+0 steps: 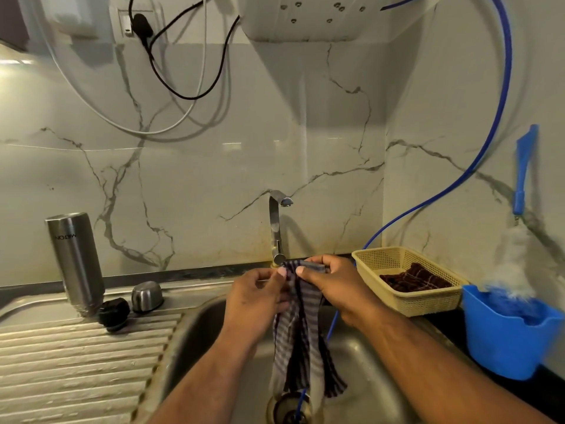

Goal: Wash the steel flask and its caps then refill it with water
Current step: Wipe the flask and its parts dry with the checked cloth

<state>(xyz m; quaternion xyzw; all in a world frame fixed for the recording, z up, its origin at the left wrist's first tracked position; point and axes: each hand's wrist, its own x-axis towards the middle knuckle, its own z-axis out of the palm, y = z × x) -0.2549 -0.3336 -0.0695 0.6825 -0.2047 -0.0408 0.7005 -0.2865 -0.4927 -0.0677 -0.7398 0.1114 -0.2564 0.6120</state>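
The steel flask (75,261) stands upside down on the ribbed drainboard (76,362) at the left. Beside its mouth lies a black inner cap (113,314), and a domed steel outer cap (147,295) sits just right of that. Over the sink basin (195,328), my left hand (256,298) and my right hand (333,286) both pinch the top edge of a striped cloth (301,341) that hangs down toward the drain (290,408). Neither hand touches the flask or the caps.
A steel tap (276,228) rises behind the sink. A cream basket (406,270) with a dark cloth sits right of it, then a blue tub (507,332) with a brush. A thin blue hose (477,166) runs down the wall into the drain.
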